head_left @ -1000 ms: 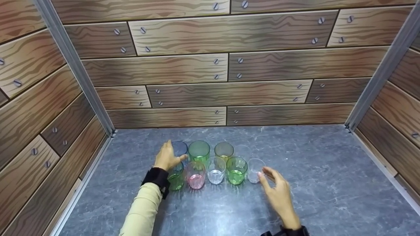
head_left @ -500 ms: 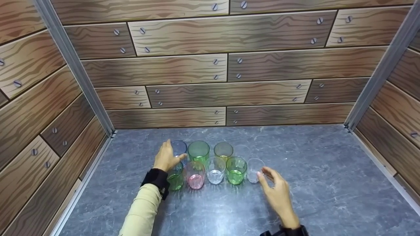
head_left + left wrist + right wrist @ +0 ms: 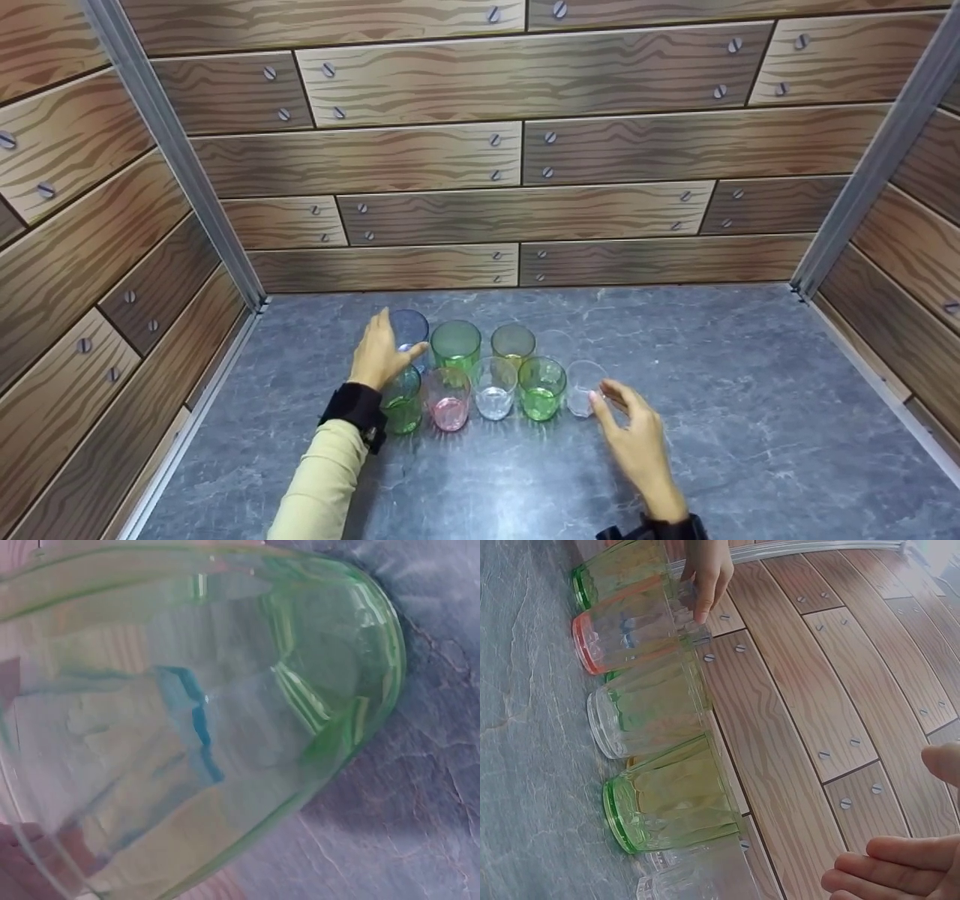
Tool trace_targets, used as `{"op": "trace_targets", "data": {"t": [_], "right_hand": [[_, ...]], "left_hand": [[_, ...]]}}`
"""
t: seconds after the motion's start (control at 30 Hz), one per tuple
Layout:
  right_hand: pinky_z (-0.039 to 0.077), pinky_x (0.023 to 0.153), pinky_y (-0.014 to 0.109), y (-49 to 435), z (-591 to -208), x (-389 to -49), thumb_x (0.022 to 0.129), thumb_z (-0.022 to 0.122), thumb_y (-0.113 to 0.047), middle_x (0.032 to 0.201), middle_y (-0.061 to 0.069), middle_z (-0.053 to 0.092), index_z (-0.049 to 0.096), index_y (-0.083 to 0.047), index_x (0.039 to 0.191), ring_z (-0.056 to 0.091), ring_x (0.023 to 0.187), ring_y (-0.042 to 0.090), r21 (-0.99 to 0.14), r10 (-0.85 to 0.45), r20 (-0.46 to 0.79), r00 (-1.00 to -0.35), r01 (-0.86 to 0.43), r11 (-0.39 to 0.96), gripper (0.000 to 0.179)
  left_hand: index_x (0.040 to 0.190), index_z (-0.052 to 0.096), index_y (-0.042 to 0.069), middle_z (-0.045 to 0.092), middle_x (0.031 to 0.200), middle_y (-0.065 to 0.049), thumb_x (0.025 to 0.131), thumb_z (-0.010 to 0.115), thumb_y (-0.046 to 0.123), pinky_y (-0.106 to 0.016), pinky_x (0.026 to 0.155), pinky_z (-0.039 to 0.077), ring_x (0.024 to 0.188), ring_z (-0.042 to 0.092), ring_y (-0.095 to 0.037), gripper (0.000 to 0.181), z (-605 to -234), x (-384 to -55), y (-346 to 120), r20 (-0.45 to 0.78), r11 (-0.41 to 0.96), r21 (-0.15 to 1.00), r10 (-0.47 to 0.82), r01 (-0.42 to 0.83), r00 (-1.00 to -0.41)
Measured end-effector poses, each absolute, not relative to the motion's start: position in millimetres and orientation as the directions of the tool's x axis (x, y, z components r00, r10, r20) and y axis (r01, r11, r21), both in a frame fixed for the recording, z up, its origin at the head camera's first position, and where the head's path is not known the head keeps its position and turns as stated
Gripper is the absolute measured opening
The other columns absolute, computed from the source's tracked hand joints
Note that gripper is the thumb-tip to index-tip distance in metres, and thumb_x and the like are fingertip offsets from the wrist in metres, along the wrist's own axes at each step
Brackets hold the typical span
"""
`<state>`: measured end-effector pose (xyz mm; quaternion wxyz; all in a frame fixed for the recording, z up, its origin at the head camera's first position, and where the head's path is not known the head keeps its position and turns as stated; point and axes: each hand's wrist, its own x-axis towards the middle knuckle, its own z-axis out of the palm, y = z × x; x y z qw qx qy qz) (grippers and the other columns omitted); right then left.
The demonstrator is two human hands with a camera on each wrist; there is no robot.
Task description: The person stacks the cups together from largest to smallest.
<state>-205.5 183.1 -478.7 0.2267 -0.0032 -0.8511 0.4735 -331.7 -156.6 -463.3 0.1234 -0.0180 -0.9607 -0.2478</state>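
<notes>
At the left of the back row, my left hand [image 3: 379,351] grips a blue glass [image 3: 410,324], thumb across its near side and fingers along its left. A green glass [image 3: 401,412] stands just in front, filling the left wrist view, with a blue strip showing through it. To its right in the front row come a pink glass [image 3: 449,411], a clear glass [image 3: 494,401] and a light green glass [image 3: 540,403]. My right hand [image 3: 636,435] is beside another clear glass [image 3: 582,401] at the right end, fingers extended and apart from it in the right wrist view.
Behind the front row stand a larger green glass [image 3: 455,341], an amber glass [image 3: 513,341] and a faint clear glass [image 3: 553,343]. The grey marbled tabletop [image 3: 750,420] is enclosed by wood-patterned walls [image 3: 427,217] with metal corner posts.
The blue glass has shifted slightly up in the head view along with my left hand. My right hand and the other glasses have stayed in place.
</notes>
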Motion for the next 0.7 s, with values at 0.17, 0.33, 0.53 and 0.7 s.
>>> {"op": "trace_targets", "data": {"t": [0.17, 0.33, 0.53, 0.7], "right_hand": [[0.053, 0.097, 0.045, 183.0, -478.1, -205.8, 0.093, 0.063, -0.017, 0.116, 0.025, 0.068, 0.061, 0.007, 0.120, 0.067, 0.107, 0.037, -0.803, 0.221, 0.390, -0.894, -0.212, 0.558, 0.036], [0.052, 0.097, 0.047, 182.7, -478.4, -206.5, 0.092, 0.063, -0.016, 0.115, 0.025, 0.068, 0.062, 0.007, 0.119, 0.066, 0.107, 0.038, -0.802, 0.219, 0.398, -0.891, -0.223, 0.554, 0.035], [0.052, 0.098, 0.045, 181.7, -479.2, -206.8, 0.092, 0.063, -0.016, 0.115, 0.025, 0.068, 0.062, 0.007, 0.119, 0.066, 0.108, 0.038, -0.806, 0.220, 0.396, -0.891, -0.223, 0.549, 0.035], [0.052, 0.097, 0.045, 180.9, -479.1, -206.5, 0.092, 0.064, -0.016, 0.115, 0.024, 0.069, 0.063, 0.006, 0.118, 0.066, 0.107, 0.037, -0.800, 0.228, 0.402, -0.887, -0.219, 0.559, 0.034]], "left_hand": [[0.143, 0.033, -0.010, 0.045, 0.140, -0.031, 0.078, 0.076, 0.045, -0.054, 0.103, 0.047, 0.129, 0.047, -0.044, 0.096, -460.9, -328.9, -154.6, 0.299, 0.857, 0.504, -0.055, 0.109, -0.953], [0.142, 0.034, -0.010, 0.046, 0.140, -0.032, 0.075, 0.079, 0.041, -0.054, 0.105, 0.045, 0.129, 0.047, -0.045, 0.096, -459.7, -327.6, -153.6, 0.355, 0.835, 0.530, -0.057, 0.151, -0.933], [0.141, 0.036, -0.010, 0.048, 0.138, -0.031, 0.073, 0.081, 0.039, -0.052, 0.108, 0.044, 0.129, 0.048, -0.044, 0.095, -458.9, -327.4, -154.8, 0.408, 0.816, 0.546, -0.059, 0.192, -0.911], [0.141, 0.037, -0.010, 0.048, 0.137, -0.031, 0.073, 0.082, 0.037, -0.051, 0.109, 0.043, 0.129, 0.047, -0.043, 0.095, -455.8, -325.3, -155.7, 0.437, 0.799, 0.562, -0.065, 0.216, -0.897]]}}
